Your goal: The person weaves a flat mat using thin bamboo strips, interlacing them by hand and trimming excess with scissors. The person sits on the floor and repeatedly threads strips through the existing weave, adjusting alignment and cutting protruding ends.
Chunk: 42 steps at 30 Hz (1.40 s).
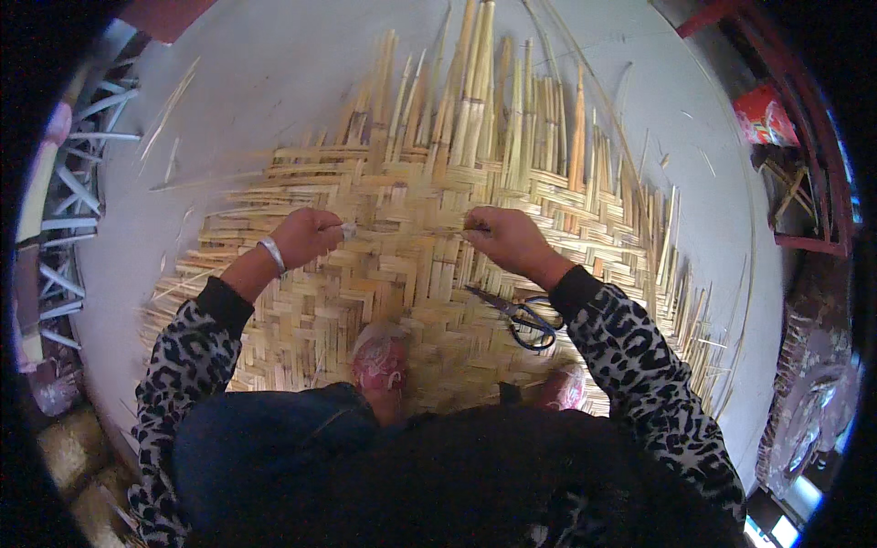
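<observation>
Head view: left hand and right hand each pinch one bamboo strip across the woven mat; scissors lie nearby.

Pale grey concrete floor, red metal frame at right, daylight from above

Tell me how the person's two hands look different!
The left hand has a silvery bangle on its wrist; the right hand has a bare wrist. Blue-handled scissors lie on the mat just below the right hand; nothing like that lies by the left hand. Both pinch the same bamboo strip over the woven mat, and both sleeves are leopard-spotted.
</observation>
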Tool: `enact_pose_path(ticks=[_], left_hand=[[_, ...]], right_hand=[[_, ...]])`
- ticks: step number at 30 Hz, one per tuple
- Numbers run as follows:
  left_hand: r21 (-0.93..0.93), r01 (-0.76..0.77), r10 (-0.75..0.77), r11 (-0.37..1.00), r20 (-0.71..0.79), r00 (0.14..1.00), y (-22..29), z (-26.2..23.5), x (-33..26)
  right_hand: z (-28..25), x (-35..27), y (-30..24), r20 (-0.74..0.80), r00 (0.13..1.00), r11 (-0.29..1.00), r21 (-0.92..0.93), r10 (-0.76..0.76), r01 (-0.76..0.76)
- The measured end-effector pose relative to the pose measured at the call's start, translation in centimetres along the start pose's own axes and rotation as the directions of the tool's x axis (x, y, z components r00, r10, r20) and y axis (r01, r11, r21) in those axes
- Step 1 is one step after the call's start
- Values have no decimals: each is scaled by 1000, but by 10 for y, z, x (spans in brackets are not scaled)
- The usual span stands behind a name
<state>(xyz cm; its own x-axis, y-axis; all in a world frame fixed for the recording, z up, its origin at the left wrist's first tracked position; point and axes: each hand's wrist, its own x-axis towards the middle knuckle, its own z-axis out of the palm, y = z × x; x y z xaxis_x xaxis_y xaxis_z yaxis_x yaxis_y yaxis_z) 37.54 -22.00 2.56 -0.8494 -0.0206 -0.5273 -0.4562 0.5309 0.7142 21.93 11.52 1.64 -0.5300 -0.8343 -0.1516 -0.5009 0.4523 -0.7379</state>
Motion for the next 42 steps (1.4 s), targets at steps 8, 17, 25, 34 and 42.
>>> enact_pose_path(ticks=[8, 17, 25, 34, 42], left_hand=[[46, 38, -38, 998, 2, 999, 0, -14, -15], [-33, 1, -1, 999, 4, 1000, 14, 1, -23], [-405, 164, -153, 900, 60, 986, 32, -8, -28], [-448, 147, -136, 882, 56, 989, 63, 31, -33], [-507, 124, -124, 853, 34, 992, 64, 55, -33]], right_hand=[[-19, 7, 10, 80, 994, 997, -10, 77, -77], [-38, 18, -14, -1, 999, 976, -214, 48, -47], [-2, 26, -69, -221, 951, 973, -128, -217, 192], [55, 34, -83, 246, 931, 175, 938, 271, -299], [67, 47, -69, -47, 942, 562, 812, 333, -158]])
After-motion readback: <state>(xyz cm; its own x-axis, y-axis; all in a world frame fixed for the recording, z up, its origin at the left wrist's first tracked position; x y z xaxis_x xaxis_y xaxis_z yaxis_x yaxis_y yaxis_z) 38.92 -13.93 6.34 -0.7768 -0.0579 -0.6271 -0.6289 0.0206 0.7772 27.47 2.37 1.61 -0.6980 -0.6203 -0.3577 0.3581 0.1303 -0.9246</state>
